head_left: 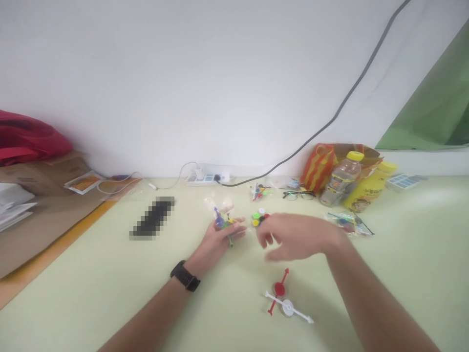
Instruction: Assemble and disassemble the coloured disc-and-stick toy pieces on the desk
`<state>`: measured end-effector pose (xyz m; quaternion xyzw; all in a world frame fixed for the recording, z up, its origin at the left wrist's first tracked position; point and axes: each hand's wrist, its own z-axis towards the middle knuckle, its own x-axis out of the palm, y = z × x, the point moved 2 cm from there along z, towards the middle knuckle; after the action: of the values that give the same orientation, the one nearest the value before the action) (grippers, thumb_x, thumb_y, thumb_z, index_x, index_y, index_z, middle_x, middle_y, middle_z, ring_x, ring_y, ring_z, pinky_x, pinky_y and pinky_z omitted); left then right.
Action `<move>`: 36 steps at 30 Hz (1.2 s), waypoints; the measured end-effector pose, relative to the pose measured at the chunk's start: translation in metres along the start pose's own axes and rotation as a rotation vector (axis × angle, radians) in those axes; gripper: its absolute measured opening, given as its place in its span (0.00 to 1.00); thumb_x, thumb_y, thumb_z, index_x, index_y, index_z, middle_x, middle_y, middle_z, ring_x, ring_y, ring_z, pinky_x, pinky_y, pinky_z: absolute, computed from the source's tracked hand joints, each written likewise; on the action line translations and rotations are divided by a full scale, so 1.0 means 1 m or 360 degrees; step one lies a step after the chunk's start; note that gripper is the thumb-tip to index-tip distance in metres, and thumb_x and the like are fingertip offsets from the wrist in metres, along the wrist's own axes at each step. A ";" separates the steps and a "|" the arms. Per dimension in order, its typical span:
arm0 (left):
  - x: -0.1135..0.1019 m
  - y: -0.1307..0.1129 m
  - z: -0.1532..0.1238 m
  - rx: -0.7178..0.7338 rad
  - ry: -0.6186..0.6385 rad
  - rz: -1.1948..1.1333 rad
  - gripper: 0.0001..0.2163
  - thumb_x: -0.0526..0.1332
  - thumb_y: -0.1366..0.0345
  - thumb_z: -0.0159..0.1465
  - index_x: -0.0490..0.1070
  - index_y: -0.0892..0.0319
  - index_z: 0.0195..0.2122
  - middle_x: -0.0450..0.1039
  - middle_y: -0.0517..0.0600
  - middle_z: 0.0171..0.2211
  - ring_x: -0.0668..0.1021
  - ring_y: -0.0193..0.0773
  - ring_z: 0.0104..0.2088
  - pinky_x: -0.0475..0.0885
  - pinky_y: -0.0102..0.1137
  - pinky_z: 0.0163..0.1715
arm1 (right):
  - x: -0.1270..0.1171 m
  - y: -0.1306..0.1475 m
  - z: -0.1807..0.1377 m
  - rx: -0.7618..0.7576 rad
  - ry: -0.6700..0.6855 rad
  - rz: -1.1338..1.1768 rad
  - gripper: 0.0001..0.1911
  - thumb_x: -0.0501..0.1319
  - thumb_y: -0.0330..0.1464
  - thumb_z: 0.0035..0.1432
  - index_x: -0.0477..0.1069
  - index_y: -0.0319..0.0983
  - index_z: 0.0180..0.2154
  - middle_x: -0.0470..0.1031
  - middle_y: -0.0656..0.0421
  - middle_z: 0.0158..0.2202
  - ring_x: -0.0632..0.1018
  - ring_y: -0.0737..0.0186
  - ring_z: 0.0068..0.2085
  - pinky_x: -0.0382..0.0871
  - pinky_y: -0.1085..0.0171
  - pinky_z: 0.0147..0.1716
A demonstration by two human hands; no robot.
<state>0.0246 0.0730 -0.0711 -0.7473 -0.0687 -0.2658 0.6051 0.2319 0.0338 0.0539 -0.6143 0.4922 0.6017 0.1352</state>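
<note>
Nearest the camera on the counter [91, 293], a white arrow spinner [287, 308] crosses a red arrow spinner [279, 289]. Ahead of them, the left hand [216, 239] grips a blurred cluster between thumb and fingers, including a blue arrow spinner [219, 222] and a green piece [230, 241]. A loose grip could let these slender parts slip or tangle. The right hand [300, 234] hovers beside small round caps [255, 222], its fingers bent and the thumb apart, with no piece visible between them; a careless brush could scatter the caps. A low forearm sweep might also knock the crossed pair askew. White points rightward and slightly toward the wearer, its long axis running from far left to near right; red points away, leaning right. Blue's tip points away, slightly left; blur leaves its full axis unclear.
</note>
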 end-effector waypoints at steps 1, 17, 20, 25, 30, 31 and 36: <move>-0.001 0.002 0.001 -0.0029 -0.0016 0.0043 0.24 0.76 0.66 0.58 0.72 0.56 0.54 0.80 0.55 0.50 0.84 0.45 0.47 0.77 0.40 0.53 | 0.009 0.006 0.004 0.0013 0.0190 -0.0065 0.14 0.74 0.38 0.45 0.78 0.42 0.35 0.79 0.59 0.37 0.78 0.58 0.36 0.63 0.66 0.27; -0.003 0.010 0.002 0.0201 0.0104 0.0664 0.31 0.76 0.60 0.56 0.68 0.58 0.59 0.81 0.56 0.46 0.83 0.44 0.43 0.78 0.38 0.47 | 0.044 0.021 0.035 -0.0175 0.0554 0.0138 0.09 0.67 0.22 0.45 0.71 0.40 0.22 0.74 0.66 0.20 0.75 0.64 0.23 0.63 0.67 0.20; 0.003 0.010 0.000 0.0377 0.0265 0.0853 0.26 0.76 0.60 0.56 0.72 0.59 0.54 0.81 0.53 0.42 0.82 0.45 0.43 0.76 0.35 0.44 | 0.013 0.016 0.020 -0.0411 0.0254 0.0520 0.05 0.66 0.26 0.55 0.74 0.40 0.34 0.80 0.64 0.30 0.80 0.65 0.31 0.70 0.69 0.29; 0.011 0.013 -0.006 0.0409 0.0379 0.1051 0.19 0.74 0.59 0.59 0.75 0.60 0.49 0.80 0.52 0.41 0.80 0.44 0.41 0.74 0.34 0.41 | -0.031 0.006 -0.009 -0.0374 -0.0855 0.0781 0.03 0.64 0.33 0.64 0.75 0.40 0.38 0.80 0.59 0.34 0.79 0.63 0.34 0.74 0.65 0.33; 0.012 0.012 -0.008 0.0371 0.0392 0.1120 0.26 0.74 0.58 0.60 0.73 0.58 0.57 0.80 0.54 0.45 0.80 0.45 0.44 0.74 0.36 0.46 | -0.039 -0.005 -0.017 -0.0259 -0.1517 0.0548 0.01 0.65 0.31 0.64 0.75 0.41 0.38 0.80 0.59 0.34 0.79 0.61 0.36 0.71 0.64 0.35; 0.011 0.011 -0.009 0.0360 0.0393 0.1128 0.26 0.74 0.58 0.60 0.73 0.58 0.57 0.80 0.54 0.45 0.80 0.46 0.44 0.74 0.36 0.46 | -0.037 -0.006 -0.014 -0.0246 -0.1544 0.0499 0.01 0.64 0.31 0.64 0.74 0.41 0.39 0.80 0.59 0.34 0.79 0.61 0.36 0.71 0.64 0.35; 0.014 0.013 -0.008 0.0321 0.0375 0.1036 0.26 0.74 0.59 0.59 0.73 0.58 0.57 0.80 0.55 0.47 0.80 0.46 0.46 0.75 0.36 0.47 | -0.023 -0.002 0.005 -0.0211 -0.1246 0.0258 0.04 0.62 0.33 0.66 0.73 0.42 0.42 0.78 0.60 0.34 0.76 0.62 0.34 0.66 0.65 0.32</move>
<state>0.0388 0.0589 -0.0744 -0.6308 0.2173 -0.1353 0.7325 0.2348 0.0487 0.0715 -0.3053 0.4106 0.8293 0.2247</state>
